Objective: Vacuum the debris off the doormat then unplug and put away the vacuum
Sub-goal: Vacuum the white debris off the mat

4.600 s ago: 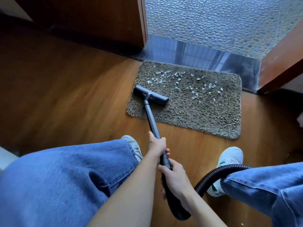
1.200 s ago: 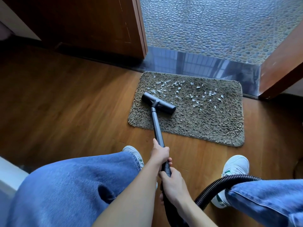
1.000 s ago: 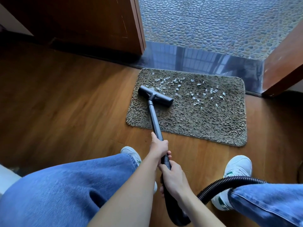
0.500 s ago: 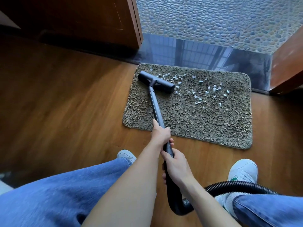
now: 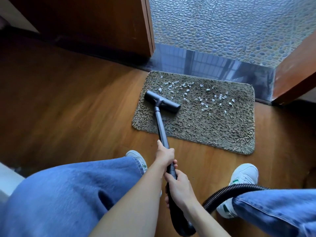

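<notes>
A shaggy brown doormat [image 5: 213, 130] lies on a warm wooden floor [image 5: 77, 103]. Its far edge lies against a glossy dark threshold strip [image 5: 205, 65], and past that strip is grey pebble-patterned flooring [image 5: 222, 28]. A dark wooden door [image 5: 95, 23] stands beyond the doormat's left corner, and a reddish wooden panel [image 5: 294, 69] beyond its right corner. Pale debris [image 5: 203, 103] is scattered over the far half of the doormat. The vacuum head [image 5: 162, 101] sits on the doormat's left part, just short of the debris. Its wand [image 5: 159, 124] slants back over the near edge, where the left hand [image 5: 165, 155] wraps it. The right hand [image 5: 179, 187] grips the handle just behind. A ribbed black hose [image 5: 227, 190] curves off toward a white shoe [image 5: 244, 173] on the near side of the doormat.
</notes>
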Tool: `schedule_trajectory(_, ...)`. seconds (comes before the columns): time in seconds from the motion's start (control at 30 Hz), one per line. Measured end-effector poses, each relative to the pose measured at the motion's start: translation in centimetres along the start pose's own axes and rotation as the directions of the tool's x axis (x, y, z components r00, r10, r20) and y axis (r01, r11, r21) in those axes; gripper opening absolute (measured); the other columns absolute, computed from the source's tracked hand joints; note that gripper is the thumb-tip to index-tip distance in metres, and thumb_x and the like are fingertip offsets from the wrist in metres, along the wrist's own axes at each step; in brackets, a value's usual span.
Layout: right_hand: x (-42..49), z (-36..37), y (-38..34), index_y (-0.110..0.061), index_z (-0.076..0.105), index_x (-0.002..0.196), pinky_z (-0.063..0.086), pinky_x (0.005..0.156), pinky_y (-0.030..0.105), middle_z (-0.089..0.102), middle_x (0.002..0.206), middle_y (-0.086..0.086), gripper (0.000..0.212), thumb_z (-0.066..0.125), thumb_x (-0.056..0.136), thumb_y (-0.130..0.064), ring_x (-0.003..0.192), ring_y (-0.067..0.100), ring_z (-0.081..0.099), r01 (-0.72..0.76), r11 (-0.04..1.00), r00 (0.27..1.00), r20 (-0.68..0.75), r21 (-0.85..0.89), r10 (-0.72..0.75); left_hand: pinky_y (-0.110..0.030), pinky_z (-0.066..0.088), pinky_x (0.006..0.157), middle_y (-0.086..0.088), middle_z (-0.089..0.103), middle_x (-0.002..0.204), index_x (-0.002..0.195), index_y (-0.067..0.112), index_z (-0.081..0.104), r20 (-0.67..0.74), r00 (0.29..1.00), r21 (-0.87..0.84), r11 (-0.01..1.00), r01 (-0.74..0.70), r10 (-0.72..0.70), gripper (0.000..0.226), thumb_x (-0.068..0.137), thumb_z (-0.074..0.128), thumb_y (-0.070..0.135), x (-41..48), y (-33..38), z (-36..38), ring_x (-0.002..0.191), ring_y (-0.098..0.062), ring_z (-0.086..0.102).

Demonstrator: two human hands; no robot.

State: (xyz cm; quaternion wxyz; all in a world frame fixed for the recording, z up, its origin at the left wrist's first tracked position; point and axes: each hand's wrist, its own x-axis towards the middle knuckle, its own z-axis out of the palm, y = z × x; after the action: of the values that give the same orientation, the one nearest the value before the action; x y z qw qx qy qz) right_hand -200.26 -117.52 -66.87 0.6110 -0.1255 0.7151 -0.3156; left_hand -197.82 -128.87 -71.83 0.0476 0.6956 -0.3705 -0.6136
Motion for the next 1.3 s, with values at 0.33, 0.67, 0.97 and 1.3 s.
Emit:
schedule_trajectory(0.33,-1.8,0.6,2.2,-0.01,0.058,0.094,0.047,0.04,0.029,0.059,0.049,-0.001,0.018,0.054,0.098,-0.028,0.038,0.023,0.057,0.003,0.999,1.0,0.004,-0.034,-0.003,-0.03,0.052,0.05,-0.009,0.055,0.086,0.16,0.028,0.011,-0.03,0.999,-0.02,1.0,0.011,-0.012,0.068,0.102,0.044,0.012,-1.5,-2.9,-0.5,0.054,-0.018,0.057)
schedule_trajectory(0.67,4.6,0.2,-2.7,-0.01,0.058,0.087,0.049,0.04,0.028,0.058,0.057,0.005,0.02,0.058,0.096,-0.027,0.037,0.019,0.057,0.039,0.999,0.999,-0.016,0.024,-0.039,-0.026,0.049,0.041,-0.01,0.05,0.087,0.148,0.016,0.025,-0.009,0.999,-0.037,0.998,-0.048,0.048,0.051,0.102,0.043,0.005,3.8,3.4,-0.6,0.051,-0.016,0.052)
schedule_trajectory(0.97,8.5,0.0,-5.2,-0.008,0.06,0.087,0.048,0.042,0.027,0.056,0.06,0.005,0.024,0.061,0.097,-0.03,0.04,0.019,0.055,0.048,0.994,0.998,-0.045,0.102,-0.043,-0.026,0.049,0.04,-0.01,0.049,0.088,0.156,0.02,0.019,0.013,0.998,-0.066,0.996,-0.062,0.063,0.063,0.102,0.045,0.004,7.9,6.7,0.0,0.05,-0.016,0.051)
schedule_trajectory(1.3,6.6,-0.2,-2.9,-0.006,0.061,0.085,0.05,0.044,0.03,0.059,0.055,0.002,0.027,0.061,0.096,-0.03,0.042,0.021,0.058,0.038,0.994,0.994,-0.102,0.103,-0.028,-0.029,0.053,0.046,-0.012,0.062,0.086,0.161,0.029,0.02,0.08,0.987,-0.215,0.969,-0.123,0.143,0.081,0.095,0.062,0.006,5.8,3.1,-0.1,0.045,-0.015,0.061)
